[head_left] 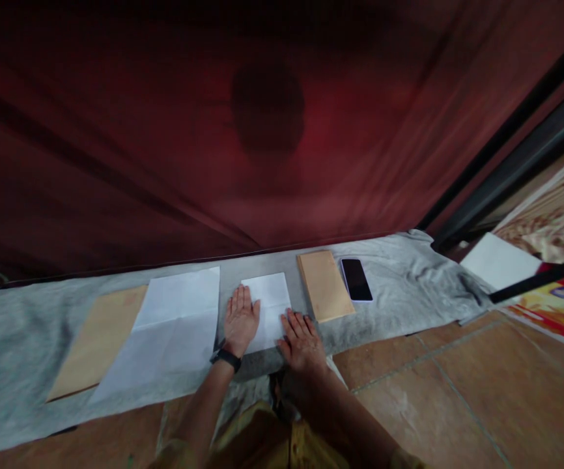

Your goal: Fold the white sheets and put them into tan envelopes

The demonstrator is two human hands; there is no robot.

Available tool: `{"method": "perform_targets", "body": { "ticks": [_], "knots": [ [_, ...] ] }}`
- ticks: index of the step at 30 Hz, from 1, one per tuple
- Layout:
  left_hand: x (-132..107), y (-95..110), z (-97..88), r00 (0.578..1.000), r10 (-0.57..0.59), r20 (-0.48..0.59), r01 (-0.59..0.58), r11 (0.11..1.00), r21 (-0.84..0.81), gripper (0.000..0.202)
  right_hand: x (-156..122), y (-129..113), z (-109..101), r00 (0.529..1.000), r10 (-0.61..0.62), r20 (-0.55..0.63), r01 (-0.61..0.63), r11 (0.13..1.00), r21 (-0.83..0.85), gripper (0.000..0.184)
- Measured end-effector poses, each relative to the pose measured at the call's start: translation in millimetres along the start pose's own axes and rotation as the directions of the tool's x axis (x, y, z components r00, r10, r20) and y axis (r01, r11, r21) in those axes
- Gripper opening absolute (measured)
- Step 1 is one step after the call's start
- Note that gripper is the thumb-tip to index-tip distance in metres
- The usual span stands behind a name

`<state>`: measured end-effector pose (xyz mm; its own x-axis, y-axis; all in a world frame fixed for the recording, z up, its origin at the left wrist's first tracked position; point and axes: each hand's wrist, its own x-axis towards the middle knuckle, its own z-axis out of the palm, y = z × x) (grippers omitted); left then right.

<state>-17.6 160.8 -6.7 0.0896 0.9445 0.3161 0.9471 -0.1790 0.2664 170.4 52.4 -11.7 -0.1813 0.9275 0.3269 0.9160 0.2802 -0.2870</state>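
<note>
White paper (267, 311), the smaller of two white pieces, lies flat at the lower centre of the frame, between the two hands, with a crease running across it. Head view: the left hand (241, 320) is palm down over the paper's left edge, fingers straight and close together, thumb slightly out, gripping nothing. A dark watch (227, 358) is on that wrist. The right hand (304, 342) is palm down at the paper's lower right edge, fingers extended and slightly parted, likewise gripping nothing; whether its fingertips press on the paper cannot be told.

Left of centre lies a larger white sheet (179, 326), also creased across, overlapping a brown paper piece (97, 345) at the lower left. Right of centre are a brown paper stack (327, 286) and, just beside it, a phone (357, 280) with a dark screen. All rest on a grey cloth (409, 280). Red fabric (360, 143) fills the upper frame. Brown floor tiles (419, 404) show at lower right; colourful printed packaging (560, 306) sits at the right edge.
</note>
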Motion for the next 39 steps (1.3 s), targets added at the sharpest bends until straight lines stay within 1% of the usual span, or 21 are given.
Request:
{"method": "perform_targets", "body": {
  "ticks": [3, 5, 7, 9, 11, 12, 14, 16, 18, 20, 21, 22, 24, 25, 26, 27, 28, 30, 33, 36, 39],
  "knots": [
    [-16, 0, -4.8, 0.997, -0.026, -0.074, 0.024, 0.999, -0.039, 0.063, 0, -1, -1, 1.0, 0.007, 0.013, -0.007, 1.0, -0.004, 0.059],
    [-34, 2, -10.5, 0.996, 0.013, -0.084, -0.017, 0.998, -0.057, 0.061, 0, -2, 0, 1.0, 0.015, 0.018, -0.015, 1.0, -0.008, 0.058],
    [-56, 5, -17.7, 0.993, 0.109, -0.036, -0.111, 0.993, -0.051, 0.059, 0, -2, 0, 1.0, 0.018, 0.024, -0.018, 1.0, -0.011, 0.058],
    [-80, 7, -24.5, 0.974, 0.223, 0.038, -0.222, 0.975, -0.029, 0.056, 0, -3, 0, 0.999, 0.015, 0.031, -0.015, 1.0, -0.009, 0.058],
    [-98, 7, -29.3, 0.953, 0.29, 0.084, -0.29, 0.957, -0.011, 0.054, -1, -3, -2, 0.999, 0.011, 0.036, -0.011, 1.0, -0.002, 0.057],
    [-105, 7, -30.9, 0.948, 0.305, 0.095, -0.306, 0.952, -0.005, 0.054, -1, -2, -3, 0.999, 0.009, 0.037, -0.009, 1.0, 0.002, 0.056],
    [-111, 7, -33.6, 0.945, 0.308, 0.107, -0.311, 0.95, 0.009, 0.052, -1, -1, -6, 0.999, -0.003, 0.039, 0.003, 1.0, 0.008, 0.056],
    [-110, 9, -39.0, 0.944, 0.307, 0.118, -0.312, 0.95, 0.024, 0.049, -2, 1, -9, 0.999, -0.026, 0.046, 0.026, 1.0, 0.014, 0.058],
    [-103, 15, -51.3, 0.936, 0.332, 0.117, -0.338, 0.941, 0.029, 0.047, -4, 3, -11, 0.997, -0.054, 0.056, 0.053, 0.998, 0.015, 0.059],
    [-91, 20, -71.0, 0.93, 0.359, 0.078, -0.363, 0.931, 0.029, 0.047, -5, 4, -12, 0.995, -0.077, 0.06, 0.076, 0.997, 0.012, 0.06],
    [-85, 20, -82.1, 0.935, 0.352, 0.042, -0.354, 0.934, 0.04, 0.048, -5, 5, -13, 0.995, -0.085, 0.058, 0.084, 0.996, 0.009, 0.061],
    [-79, 19, -92.7, 0.95, 0.313, -0.011, -0.312, 0.948, 0.063, 0.05, -6, 5, -13, 0.994, -0.093, 0.053, 0.092, 0.996, 0.006, 0.061],
    [-71, 7, -107.9, 0.98, 0.157, -0.122, -0.141, 0.981, 0.13, 0.054, -6, 5, -14, 0.994, -0.103, 0.038, 0.103, 0.995, -0.001, 0.059],
    [-70, -2, -111.2, 0.985, 0.064, -0.157, -0.039, 0.986, 0.16, 0.057, -6, 5, -14, 0.994, -0.104, 0.031, 0.104, 0.995, -0.004, 0.059],
    [-71, -13, -111.2, 0.985, -0.019, -0.169, 0.051, 0.982, 0.182, 0.059, -6, 5, -14, 0.994, -0.104, 0.027, 0.105, 0.994, -0.008, 0.058],
    [-76, -25, -108.5, 0.984, -0.084, -0.157, 0.114, 0.974, 0.196, 0.06, -6, 5, -14, 0.994, -0.104, 0.026, 0.105, 0.994, -0.011, 0.058],
    [-83, -37, -103.8, 0.985, -0.129, -0.113, 0.151, 0.967, 0.207, 0.06, -6, 5, -13, 0.994, -0.104, 0.027, 0.104, 0.994, -0.014, 0.058],
    [-101, -56, -92.6, 0.989, -0.144, -0.028, 0.147, 0.961, 0.236, 0.058, -6, 6, -13, 0.994, -0.109, 0.028, 0.11, 0.994, -0.019, 0.058],
    [-125, -69, -82.9, 0.995, -0.101, -0.007, 0.099, 0.959, 0.264, 0.058, -6, 7, -13, 0.992, -0.127, 0.025, 0.128, 0.991, -0.026, 0.058],
    [-130, -67, -85.3, 0.993, -0.115, 0.029, 0.104, 0.96, 0.261, 0.057, -7, 8, -12, 0.991, -0.132, 0.021, 0.133, 0.991, -0.033, 0.059],
    [-121, -58, -88.4, 0.979, -0.197, 0.042, 0.179, 0.947, 0.267, 0.058, -7, 8, -12, 0.99, -0.137, 0.018, 0.137, 0.99, -0.043, 0.06]
  ]
}}
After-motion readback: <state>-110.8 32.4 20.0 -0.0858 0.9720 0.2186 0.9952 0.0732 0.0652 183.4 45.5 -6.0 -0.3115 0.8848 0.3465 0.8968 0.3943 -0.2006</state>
